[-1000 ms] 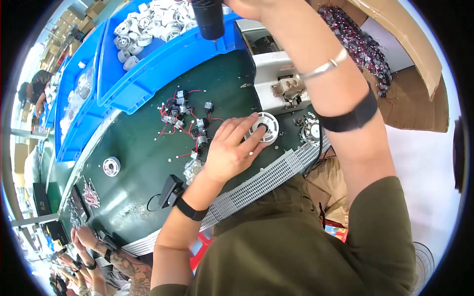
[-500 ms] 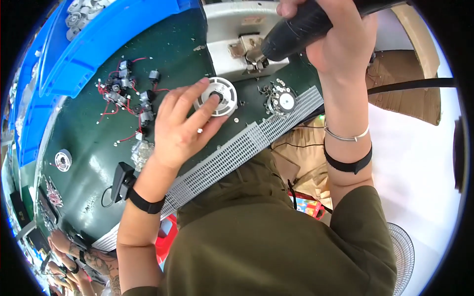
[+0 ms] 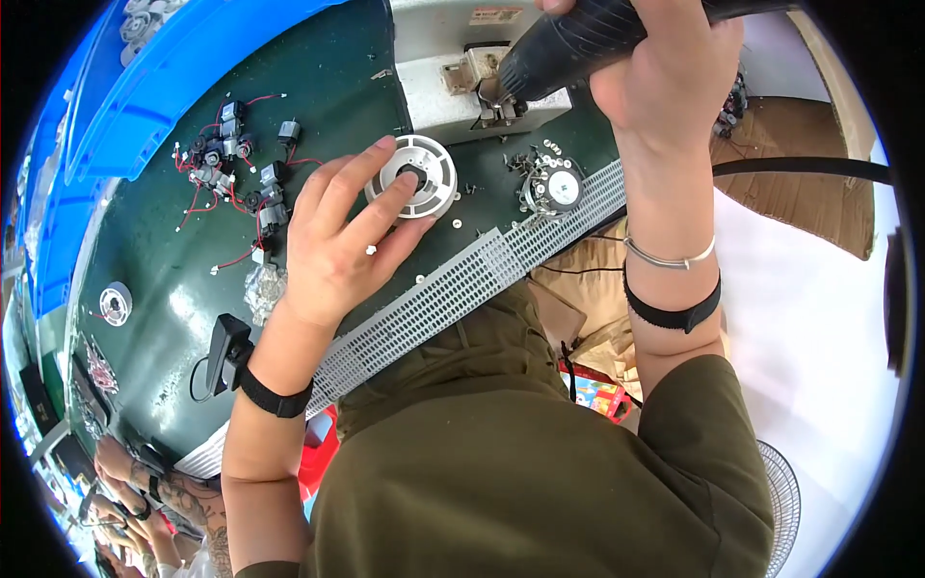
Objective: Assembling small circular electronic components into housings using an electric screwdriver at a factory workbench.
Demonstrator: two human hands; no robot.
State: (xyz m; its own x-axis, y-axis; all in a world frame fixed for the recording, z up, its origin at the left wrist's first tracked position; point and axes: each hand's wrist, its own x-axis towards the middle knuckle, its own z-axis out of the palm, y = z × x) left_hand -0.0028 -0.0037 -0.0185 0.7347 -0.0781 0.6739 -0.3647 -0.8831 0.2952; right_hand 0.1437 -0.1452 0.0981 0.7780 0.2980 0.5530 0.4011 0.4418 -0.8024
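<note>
A round white plastic housing [image 3: 438, 191] with spokes and a dark centre lies on the green table. My left hand [image 3: 332, 236] grips it, the index fingertip at its centre, another finger on its far rim and the thumb along the near side. My right hand [image 3: 665, 82] is wrapped round a thick black electric screwdriver [image 3: 583, 48], its cord leading off to the right. The driver's tip end is down at the metal outlet [image 3: 491, 96] on the front of a light grey box-shaped machine [image 3: 434, 91]; the bit's very end is hard to see.
Small motors [image 3: 231, 144] with red wires lie left. A round magnet-like part [image 3: 559, 188] carries screws and white bits. A perforated grey strip [image 3: 424, 303] edges the table. Blue bins [image 3: 145, 125] stand far left; another person's tattooed arm [image 3: 188, 501] is lower left.
The view has shifted slightly, so the table things sit a little further left and higher. My left hand stays on the housing and my right keeps the driver at the machine's outlet.
</note>
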